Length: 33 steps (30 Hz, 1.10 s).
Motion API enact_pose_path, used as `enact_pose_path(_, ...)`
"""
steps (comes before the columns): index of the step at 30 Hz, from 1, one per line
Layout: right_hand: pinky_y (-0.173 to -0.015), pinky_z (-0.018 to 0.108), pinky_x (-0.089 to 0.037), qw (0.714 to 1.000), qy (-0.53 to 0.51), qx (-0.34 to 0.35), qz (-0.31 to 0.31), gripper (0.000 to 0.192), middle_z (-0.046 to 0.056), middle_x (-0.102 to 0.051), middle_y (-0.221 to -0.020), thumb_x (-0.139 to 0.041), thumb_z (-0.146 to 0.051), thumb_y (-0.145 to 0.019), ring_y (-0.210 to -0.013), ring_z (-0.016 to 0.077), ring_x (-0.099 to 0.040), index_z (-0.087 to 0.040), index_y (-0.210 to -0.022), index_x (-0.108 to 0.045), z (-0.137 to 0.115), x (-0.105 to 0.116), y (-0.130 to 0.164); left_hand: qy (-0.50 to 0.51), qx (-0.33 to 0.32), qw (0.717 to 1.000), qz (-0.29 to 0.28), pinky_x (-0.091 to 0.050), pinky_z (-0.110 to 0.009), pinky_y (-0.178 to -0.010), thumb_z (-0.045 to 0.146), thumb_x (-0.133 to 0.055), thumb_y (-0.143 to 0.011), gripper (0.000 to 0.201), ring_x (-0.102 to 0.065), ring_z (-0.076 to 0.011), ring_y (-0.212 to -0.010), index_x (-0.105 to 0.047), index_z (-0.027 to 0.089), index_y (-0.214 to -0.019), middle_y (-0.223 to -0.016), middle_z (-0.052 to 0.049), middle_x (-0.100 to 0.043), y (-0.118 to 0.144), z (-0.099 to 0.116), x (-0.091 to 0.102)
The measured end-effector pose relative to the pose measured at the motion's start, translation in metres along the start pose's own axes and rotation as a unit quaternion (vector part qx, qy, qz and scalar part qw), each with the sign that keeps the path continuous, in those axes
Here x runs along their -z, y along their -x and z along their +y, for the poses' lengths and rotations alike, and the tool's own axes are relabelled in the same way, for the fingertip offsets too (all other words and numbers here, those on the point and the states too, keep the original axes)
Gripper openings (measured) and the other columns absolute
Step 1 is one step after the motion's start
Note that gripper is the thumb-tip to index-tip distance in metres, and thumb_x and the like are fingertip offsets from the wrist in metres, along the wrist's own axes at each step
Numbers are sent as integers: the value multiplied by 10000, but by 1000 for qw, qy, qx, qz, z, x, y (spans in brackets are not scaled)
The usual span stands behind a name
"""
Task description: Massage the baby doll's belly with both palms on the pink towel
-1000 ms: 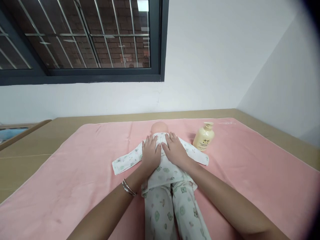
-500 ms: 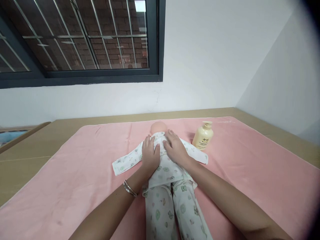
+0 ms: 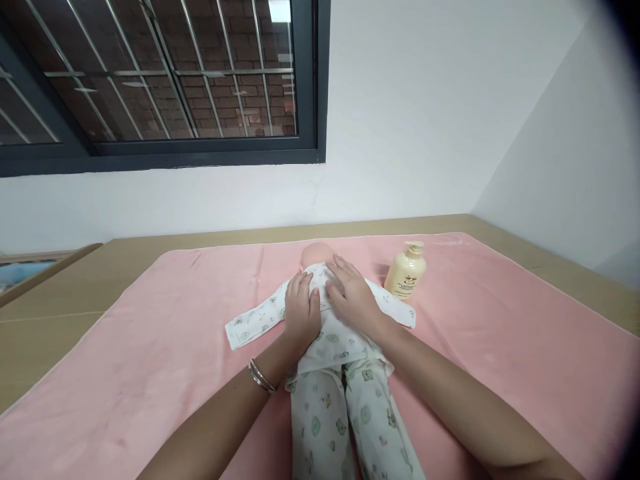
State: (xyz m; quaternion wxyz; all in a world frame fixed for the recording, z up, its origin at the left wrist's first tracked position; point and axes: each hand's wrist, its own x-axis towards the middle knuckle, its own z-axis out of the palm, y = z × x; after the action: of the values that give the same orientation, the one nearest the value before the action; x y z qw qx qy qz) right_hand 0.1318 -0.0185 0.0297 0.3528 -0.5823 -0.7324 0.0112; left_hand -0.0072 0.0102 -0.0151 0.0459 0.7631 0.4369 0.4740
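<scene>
A baby doll [image 3: 317, 255] lies stretched out on a pink sheet, its bare head at the far end. It wears a white printed top [image 3: 333, 343] with the sleeves spread sideways, and matching trousers [image 3: 323, 420]. My left hand [image 3: 301, 307] rests flat on the left side of the doll's upper body, fingers pointing toward the head. On the right side of the upper body lies my right hand [image 3: 354, 293], its fingers stretched out near the shoulder. Neither hand grips anything. What is beneath my palms is hidden.
A pale yellow pump bottle [image 3: 406, 271] stands just beyond the doll's right-hand sleeve. The pink sheet [image 3: 150, 333] covers a wooden surface [image 3: 60, 327] that meets a white wall [image 3: 400, 120]. A barred window [image 3: 200, 80] is at the upper left.
My right hand has shifted slightly, its fingers a little farther up toward the doll's head. My left hand has barely moved. The doll and bottle stay in place.
</scene>
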Motion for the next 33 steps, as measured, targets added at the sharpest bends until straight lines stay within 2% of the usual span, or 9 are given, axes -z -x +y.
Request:
enact_pose_path(6, -1117, 454, -220, 995, 63, -6, -75, 445, 134, -422, -1461, -358, -295, -950, -1383, 260, -304, -150, -1350, -487, 0, -4, 1, 0, 10, 1000, -3, -358, -492, -1074, 315, -325, -954, 380, -452, -265, -1245, -512, 134, -1231, -1285, -161, -547, 0, 0, 0)
enact_pose_path(11, -1123, 443, -201, 995, 96, -30, -19, 466, 156, -379, -1484, -348, -293, -948, -1382, 286, -289, -114, -1361, -468, -4, -4, 5, 13, 30, 999, 11, -335, -488, -1107, 291, -364, -935, 414, -412, -264, -1304, -460, 107, -1293, -1361, -178, -496, 1, -2, -2)
enact_pose_path(15, -1121, 436, -210, 995, 84, -46, -32, 446, 121, -453, -1441, -333, -279, -947, -1345, 260, -358, -149, -1341, -496, -3, -14, 8, 9, 55, 998, -15, -343, -501, -1108, 235, -389, -894, 393, -419, -264, -1313, -503, 138, -1257, -1364, -151, -509, -1, -5, -4)
enact_pose_path(18, -1125, 436, -203, 995, 74, -52, -28, 448, 114, -460, -1437, -355, -293, -940, -1344, 255, -359, -159, -1344, -495, -2, -18, 9, 6, 46, 998, -38, -352, -501, -1104, 200, -398, -861, 364, -468, -253, -1275, -564, 173, -1183, -1307, -113, -567, -3, -7, -4)
enact_pose_path(27, -1124, 419, -196, 996, 68, -50, -15, 447, 119, -469, -1428, -360, -303, -941, -1341, 249, -360, -157, -1341, -495, -1, -14, 10, -11, 35, 998, -49, -370, -502, -1092, 234, -395, -862, 368, -496, -253, -1251, -584, 176, -1172, -1260, -105, -605, -8, -4, 1)
enact_pose_path(33, -1104, 448, -238, 995, 91, -31, -24, 436, 141, -478, -1412, -360, -306, -942, -1323, 270, -383, -142, -1322, -496, -4, -10, 8, -51, 18, 996, -75, -359, -514, -1102, 279, -358, -911, 399, -463, -262, -1295, -556, 159, -1235, -1331, -124, -564, -6, -2, 4)
